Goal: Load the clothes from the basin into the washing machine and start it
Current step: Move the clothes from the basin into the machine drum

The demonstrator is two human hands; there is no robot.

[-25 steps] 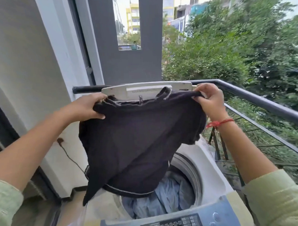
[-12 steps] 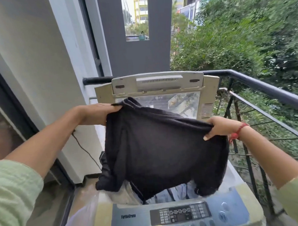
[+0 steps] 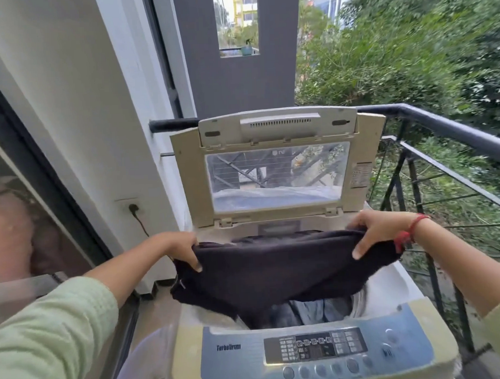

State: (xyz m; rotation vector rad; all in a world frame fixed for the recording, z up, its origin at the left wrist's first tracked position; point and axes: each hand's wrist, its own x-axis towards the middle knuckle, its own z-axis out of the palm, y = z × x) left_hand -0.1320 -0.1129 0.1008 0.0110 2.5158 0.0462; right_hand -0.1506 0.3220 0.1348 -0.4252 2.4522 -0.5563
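A: Entry, head view. Hands?

B: The left hand [image 3: 182, 251] grips the left end of a black garment [image 3: 275, 271], fingers curled over the top edge. The right hand [image 3: 376, 232] pinches the right end, thumb in front. A red thread [image 3: 413, 228] circles the right wrist. Both sleeves are pale green.

A: Where is the garment?

B: Stretched wide between the two hands, over the mouth of the washing machine [image 3: 414, 305]. Its lower edge sags into the drum opening, and its left part hangs past the machine's left rim. Blue clothes [image 3: 314, 312] lie in the drum beneath it.

A: Lid?

B: The lid [image 3: 275, 131] stands upright at the back, window facing the camera.

A: Any writing?

B: "TurboDrum" [image 3: 228, 347] in dark letters, left of the control panel [image 3: 316, 348]. A faint mark at the top of the lid window [image 3: 278, 152] looks like the LG logo, seen back to front. A printed sticker [image 3: 360, 175] sits on the lid's right frame; its text is too small to read. The panel's button labels are also unreadable. A row of round buttons runs under the display.

A: Surroundings?

B: A plug sits in a wall socket [image 3: 132, 207] to the left, cord hanging down. A dark railing [image 3: 441, 126] runs behind and to the right of the machine, with trees beyond it. A potted plant [image 3: 246, 49] stands in the opening of the grey wall.
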